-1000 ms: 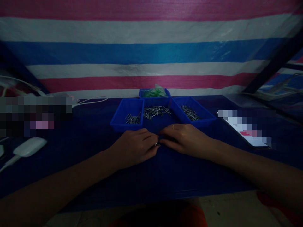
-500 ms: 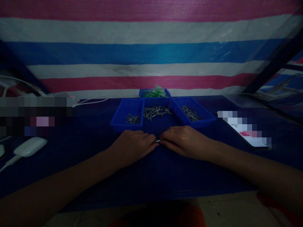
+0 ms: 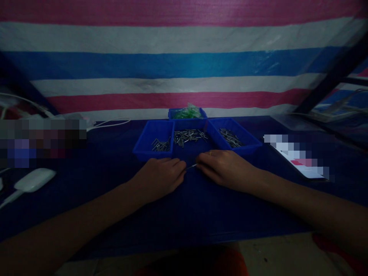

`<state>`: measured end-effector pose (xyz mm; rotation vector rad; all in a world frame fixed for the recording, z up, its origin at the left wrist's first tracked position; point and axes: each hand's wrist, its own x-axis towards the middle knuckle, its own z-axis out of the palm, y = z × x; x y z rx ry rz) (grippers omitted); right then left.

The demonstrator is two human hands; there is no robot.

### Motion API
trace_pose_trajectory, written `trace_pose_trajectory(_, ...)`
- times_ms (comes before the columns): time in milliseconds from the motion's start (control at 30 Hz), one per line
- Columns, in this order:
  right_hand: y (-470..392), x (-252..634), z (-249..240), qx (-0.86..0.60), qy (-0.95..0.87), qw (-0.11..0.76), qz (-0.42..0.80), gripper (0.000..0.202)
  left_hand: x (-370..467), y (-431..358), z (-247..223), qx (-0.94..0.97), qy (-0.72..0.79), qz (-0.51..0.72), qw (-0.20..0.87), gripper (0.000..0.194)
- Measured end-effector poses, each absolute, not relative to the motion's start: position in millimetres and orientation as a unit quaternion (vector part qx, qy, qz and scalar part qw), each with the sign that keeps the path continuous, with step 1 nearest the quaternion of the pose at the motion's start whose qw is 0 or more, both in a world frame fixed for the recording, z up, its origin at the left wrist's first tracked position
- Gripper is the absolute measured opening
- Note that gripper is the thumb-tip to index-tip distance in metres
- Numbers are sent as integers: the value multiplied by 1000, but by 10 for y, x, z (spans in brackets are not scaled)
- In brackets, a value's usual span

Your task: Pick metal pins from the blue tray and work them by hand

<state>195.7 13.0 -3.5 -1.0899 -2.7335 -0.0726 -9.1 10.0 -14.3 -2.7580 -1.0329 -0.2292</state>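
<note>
A thin metal rod (image 3: 192, 166) spans the gap between my hands, low over the blue table (image 3: 201, 214). My left hand (image 3: 165, 177) pinches its left end, and the fingers of my right hand (image 3: 225, 168) are closed around the other end. Fingertips hide both ends, so I cannot tell whether it is a single piece. Just beyond my left hand is a blue bin (image 3: 152, 154) with some thin metal pins (image 3: 161, 146). Another blue bin (image 3: 248, 147), behind my right hand, holds more pins (image 3: 230, 137). A loose heap of similar pins (image 3: 189, 135) lies between these bins.
At the back, a smaller blue bin (image 3: 171, 113) contains green pieces (image 3: 188, 112) in clear plastic. A phone (image 3: 299, 161) lies at right, partly blurred out. On the left are a white corded object (image 3: 36, 180) and a white cable (image 3: 115, 122). Striped sheeting (image 3: 184, 65) hangs behind.
My hands have drawn slightly apart, and a longer stretch of the rod shows between them. My right hand has risen a little. The bins and pins look the same.
</note>
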Motion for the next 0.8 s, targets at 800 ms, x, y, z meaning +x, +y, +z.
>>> trace_pose_trajectory(800, 44, 1961, 54, -383, -923, 43, -14, 16, -112, 76, -141, -918, -361, -79, 142, 18)
